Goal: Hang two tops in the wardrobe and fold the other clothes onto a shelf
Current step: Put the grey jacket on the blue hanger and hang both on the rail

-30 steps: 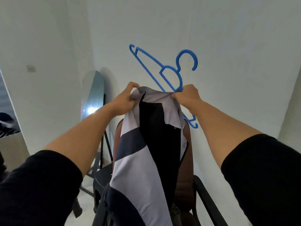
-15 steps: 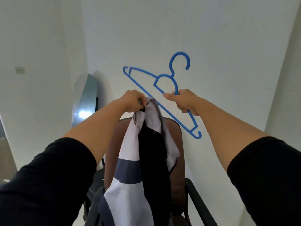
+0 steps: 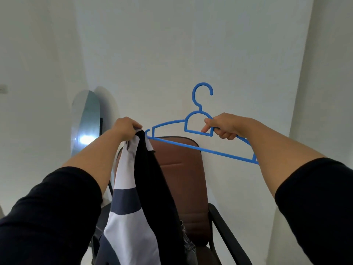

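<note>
Presently no brand, label or legible writing is visible on any item. Left hand (image 3: 125,129) is curled closed on the top edge of a top (image 3: 133,197), gripping the gathered fabric so the garment hangs straight down below the fist, long axis vertical. Fabric is soft and smooth-looking, in white and dark blue-grey bands on the outer face, with a black panel beside them toward the right hand. Right hand (image 3: 226,127) is closed round a blue hanger (image 3: 198,131), fingers wrapped on the right shoulder bar next to the neck loop, index finger extended down to the loop's lower bar. Hanger is thin, rigid moulded plastic, triangular, with a small arched loop under an open curved hook; hook points up, long axis runs roughly level, dipping toward the right forearm. Its left tip, a small notched end, sits just beside the left hand and the top's upper edge; contact cannot be confirmed. Both forearms are bare, with black sleeves (image 3: 315,207) at the upper arms. Beyond and below the hands stands a chair (image 3: 183,180) with a brown, smooth padded back and black armrests; some denim-like cloth (image 3: 188,243) lies on its seat. Beyond the left hand, a tall round-topped mirror (image 3: 86,121) leans at the white wall (image 3: 172,44).
</note>
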Available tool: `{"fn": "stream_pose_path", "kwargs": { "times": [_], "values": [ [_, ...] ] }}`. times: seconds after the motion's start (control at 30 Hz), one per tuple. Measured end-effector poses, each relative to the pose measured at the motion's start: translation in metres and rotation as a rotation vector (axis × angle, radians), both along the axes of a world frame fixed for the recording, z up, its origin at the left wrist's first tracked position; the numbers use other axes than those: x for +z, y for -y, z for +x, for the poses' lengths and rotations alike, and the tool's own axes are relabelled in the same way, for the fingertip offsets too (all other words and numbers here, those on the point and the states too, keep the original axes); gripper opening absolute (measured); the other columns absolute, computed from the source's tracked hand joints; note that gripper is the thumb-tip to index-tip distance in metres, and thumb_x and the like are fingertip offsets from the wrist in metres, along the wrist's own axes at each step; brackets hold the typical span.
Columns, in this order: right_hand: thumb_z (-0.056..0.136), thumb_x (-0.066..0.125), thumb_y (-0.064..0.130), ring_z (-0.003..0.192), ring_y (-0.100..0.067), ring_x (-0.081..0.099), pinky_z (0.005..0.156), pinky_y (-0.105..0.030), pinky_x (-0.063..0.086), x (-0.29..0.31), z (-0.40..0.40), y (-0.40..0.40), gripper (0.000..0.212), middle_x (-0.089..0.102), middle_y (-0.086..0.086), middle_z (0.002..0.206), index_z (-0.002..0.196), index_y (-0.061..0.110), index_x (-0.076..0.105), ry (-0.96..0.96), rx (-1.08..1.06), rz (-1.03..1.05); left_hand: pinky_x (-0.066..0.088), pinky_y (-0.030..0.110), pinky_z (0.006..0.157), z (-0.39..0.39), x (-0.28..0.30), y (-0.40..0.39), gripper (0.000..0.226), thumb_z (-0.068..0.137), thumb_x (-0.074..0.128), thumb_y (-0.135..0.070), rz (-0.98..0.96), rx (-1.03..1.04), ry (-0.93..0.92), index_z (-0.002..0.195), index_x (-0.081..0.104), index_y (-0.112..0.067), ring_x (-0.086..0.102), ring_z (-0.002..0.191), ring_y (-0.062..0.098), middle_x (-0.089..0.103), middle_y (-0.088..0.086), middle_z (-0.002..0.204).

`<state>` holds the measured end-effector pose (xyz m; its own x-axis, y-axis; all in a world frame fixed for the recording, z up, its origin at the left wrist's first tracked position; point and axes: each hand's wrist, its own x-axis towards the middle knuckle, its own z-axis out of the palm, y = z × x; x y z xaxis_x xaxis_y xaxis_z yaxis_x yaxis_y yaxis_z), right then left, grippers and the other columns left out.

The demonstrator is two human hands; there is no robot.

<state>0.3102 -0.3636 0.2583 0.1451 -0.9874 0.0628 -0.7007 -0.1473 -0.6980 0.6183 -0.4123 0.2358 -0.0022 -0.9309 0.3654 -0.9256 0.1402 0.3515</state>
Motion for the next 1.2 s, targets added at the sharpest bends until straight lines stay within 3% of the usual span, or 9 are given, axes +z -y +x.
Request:
{"fn": "stream_pose_path", "kwargs": {
  "times": [0.27, 0.37, 0.47, 0.53, 0.6, 0.77, 0.9, 1.07, 1.2],
  "values": [
    [0.101, 0.035, 0.039, 0.048, -0.01, 0.021, 0.047, -0.022, 0.025, -0.006, 0.011, -0.007, 0.037, 0.029, -0.001, 0.055, 0.092, 0.02, 0.066, -0.13, 0.01, -0.045, 0.028, 0.024, 0.11, -0.018, 0.002, -0.016, 0.053, 0.087, 0.035, 0.012, 0.018, -0.133, -0.088, 0.124, 0.063, -0.014, 0.042, 0.133, 0.02, 0.05, 0.002, 0.141],
    [0.101, 0.035, 0.039, 0.048, -0.01, 0.024, 0.047, -0.02, 0.027, -0.012, 0.025, -0.006, 0.04, 0.032, -0.002, 0.057, 0.097, 0.017, 0.068, -0.175, 0.035, -0.109, 0.029, 0.018, 0.102, -0.043, 0.004, -0.025, 0.064, 0.081, 0.027, 0.018, -0.006, -0.237, -0.165, 0.121, 0.065, -0.015, 0.044, 0.13, 0.018, 0.053, 0.001, 0.137],
    [0.101, 0.035, 0.036, 0.051, -0.008, 0.031, 0.052, -0.018, 0.029, -0.017, 0.035, -0.01, 0.042, 0.038, 0.004, 0.06, 0.101, 0.013, 0.07, -0.188, 0.081, -0.137, 0.039, 0.019, 0.094, -0.062, 0.008, -0.027, 0.062, 0.083, 0.03, 0.017, -0.044, -0.342, -0.266, 0.118, 0.065, -0.019, 0.053, 0.11, 0.014, 0.062, 0.003, 0.121],
    [0.102, 0.035, 0.034, 0.054, -0.006, 0.034, 0.054, -0.017, 0.028, -0.023, 0.039, -0.01, 0.042, 0.039, 0.008, 0.061, 0.101, 0.012, 0.07, -0.162, 0.101, -0.159, 0.045, 0.018, 0.082, -0.072, 0.01, -0.028, 0.051, 0.091, 0.036, 0.008, -0.081, -0.4, -0.34, 0.121, 0.06, -0.026, 0.056, 0.091, 0.014, 0.065, 0.006, 0.097],
    [0.101, 0.035, 0.035, 0.056, -0.006, 0.036, 0.055, -0.018, 0.029, -0.029, 0.043, -0.008, 0.041, 0.041, 0.008, 0.062, 0.098, 0.013, 0.071, -0.107, 0.103, -0.193, 0.044, 0.013, 0.073, -0.08, 0.011, -0.029, 0.045, 0.094, 0.039, 0.002, -0.099, -0.441, -0.369, 0.125, 0.053, -0.029, 0.057, 0.082, 0.013, 0.063, 0.003, 0.084],
    [0.1, 0.038, 0.035, 0.057, -0.006, 0.04, 0.058, -0.017, 0.032, -0.041, 0.048, 0.001, 0.04, 0.046, 0.008, 0.063, 0.084, 0.015, 0.069, 0.125, 0.066, -0.261, 0.039, 0.021, 0.091, -0.084, 0.018, -0.028, 0.041, 0.099, 0.039, -0.01, -0.088, -0.506, -0.21, 0.134, 0.046, -0.03, 0.054, 0.101, 0.013, 0.062, 0.004, 0.108],
    [0.1, 0.04, 0.036, 0.052, -0.009, 0.037, 0.055, -0.019, 0.033, -0.044, 0.049, 0.007, 0.041, 0.042, 0.005, 0.057, 0.08, 0.013, 0.067, 0.233, 0.061, -0.298, 0.034, 0.018, 0.09, -0.085, 0.032, -0.026, 0.038, 0.096, 0.049, -0.014, -0.098, -0.496, 0.03, 0.133, 0.05, -0.024, 0.052, 0.104, 0.011, 0.063, 0.001, 0.115],
    [0.098, 0.036, 0.047, 0.067, -0.012, 0.05, 0.066, -0.024, 0.041, -0.037, 0.047, 0.016, 0.042, 0.054, 0.001, 0.072, 0.106, 0.018, 0.065, 0.195, 0.073, -0.256, 0.036, 0.021, 0.087, -0.085, 0.037, -0.017, 0.03, 0.095, 0.05, -0.01, -0.224, -0.351, 0.114, 0.123, 0.061, -0.011, 0.056, 0.101, 0.022, 0.064, 0.009, 0.116],
    [0.098, 0.035, 0.046, 0.081, -0.015, 0.055, 0.081, -0.034, 0.043, -0.042, 0.026, 0.021, 0.04, 0.059, 0.002, 0.092, 0.119, 0.023, 0.06, 0.16, 0.057, -0.027, 0.033, 0.021, 0.079, -0.066, 0.038, -0.013, 0.027, 0.094, 0.051, -0.006, -0.176, -0.381, 0.207, 0.116, 0.065, -0.013, 0.054, 0.09, 0.02, 0.062, 0.002, 0.097]
  ]
}}
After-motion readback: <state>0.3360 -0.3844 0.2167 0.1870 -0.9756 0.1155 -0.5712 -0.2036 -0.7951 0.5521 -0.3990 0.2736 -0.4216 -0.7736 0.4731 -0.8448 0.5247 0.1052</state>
